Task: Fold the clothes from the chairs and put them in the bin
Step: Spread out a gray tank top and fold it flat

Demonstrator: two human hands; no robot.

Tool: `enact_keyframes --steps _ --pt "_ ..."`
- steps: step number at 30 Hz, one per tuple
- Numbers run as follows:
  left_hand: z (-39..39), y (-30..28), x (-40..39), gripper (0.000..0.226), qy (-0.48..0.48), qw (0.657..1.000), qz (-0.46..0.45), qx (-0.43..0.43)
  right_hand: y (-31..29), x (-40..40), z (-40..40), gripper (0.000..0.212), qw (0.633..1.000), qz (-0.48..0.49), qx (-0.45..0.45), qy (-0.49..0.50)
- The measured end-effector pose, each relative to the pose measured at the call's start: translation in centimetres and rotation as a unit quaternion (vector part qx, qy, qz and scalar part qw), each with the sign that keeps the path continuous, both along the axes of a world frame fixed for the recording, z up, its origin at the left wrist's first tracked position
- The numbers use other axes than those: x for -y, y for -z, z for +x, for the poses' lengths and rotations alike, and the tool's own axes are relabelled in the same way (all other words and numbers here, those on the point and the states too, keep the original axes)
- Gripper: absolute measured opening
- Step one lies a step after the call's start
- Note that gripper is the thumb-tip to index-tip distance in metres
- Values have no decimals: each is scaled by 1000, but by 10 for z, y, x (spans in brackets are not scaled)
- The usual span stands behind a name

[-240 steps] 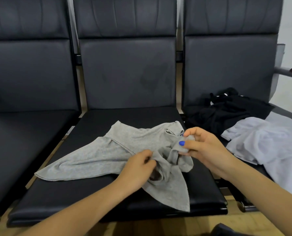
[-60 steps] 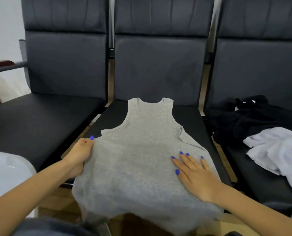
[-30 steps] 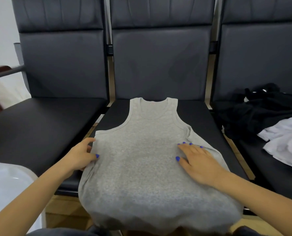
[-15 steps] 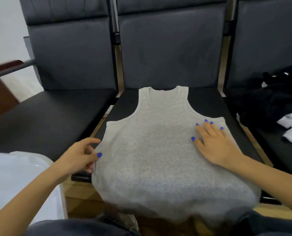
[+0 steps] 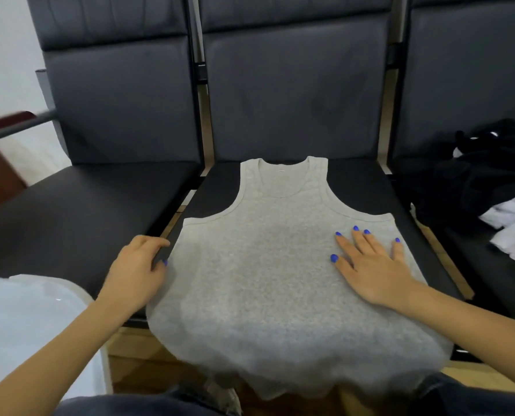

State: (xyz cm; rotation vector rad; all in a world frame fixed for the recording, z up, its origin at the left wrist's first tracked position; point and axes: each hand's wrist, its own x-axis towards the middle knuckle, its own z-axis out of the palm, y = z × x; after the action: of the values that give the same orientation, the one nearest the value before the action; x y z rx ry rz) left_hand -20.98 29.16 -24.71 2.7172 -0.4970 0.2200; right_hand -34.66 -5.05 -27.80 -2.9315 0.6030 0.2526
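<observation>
Head view, single entry; positions given from the grey tank top.

Grey tank top [image 5: 268, 265], one: spread flat on the seat of the middle chair [image 5: 355, 181], neckline toward the backrest, hem hanging over the seat's front edge toward the person. Long axis runs away from the person, neck to hem.

Left hand [image 5: 136, 271], one: at the top's left side seam, fingers curled at the cloth edge; whether they actually pinch the fabric cannot be told.

Right hand [image 5: 370, 265], one: lying flat on the top's right half, fingers straight and spread, pressing, gripping nothing.

Governing relation: the top lies between the two hands, each near its own side seam. A lengthwise fold, by judgement the next step, would bring one side across the long axis; the left hand is better placed to lift.

Chairs, three in a row.

Bin [image 5: 24, 319], one: pale, left of the top, near its hem.

Black garment [image 5: 475, 169] and white garment [image 5: 514, 229]: right of the top, on the neighbouring seat, unfolded, touching each other.
</observation>
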Motion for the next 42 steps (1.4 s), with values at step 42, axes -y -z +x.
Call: enact_keyframes --steps 42 --pt "285 19 280 20 -39 991 -35 -124 -31 152 301 34 853 379 249 258"
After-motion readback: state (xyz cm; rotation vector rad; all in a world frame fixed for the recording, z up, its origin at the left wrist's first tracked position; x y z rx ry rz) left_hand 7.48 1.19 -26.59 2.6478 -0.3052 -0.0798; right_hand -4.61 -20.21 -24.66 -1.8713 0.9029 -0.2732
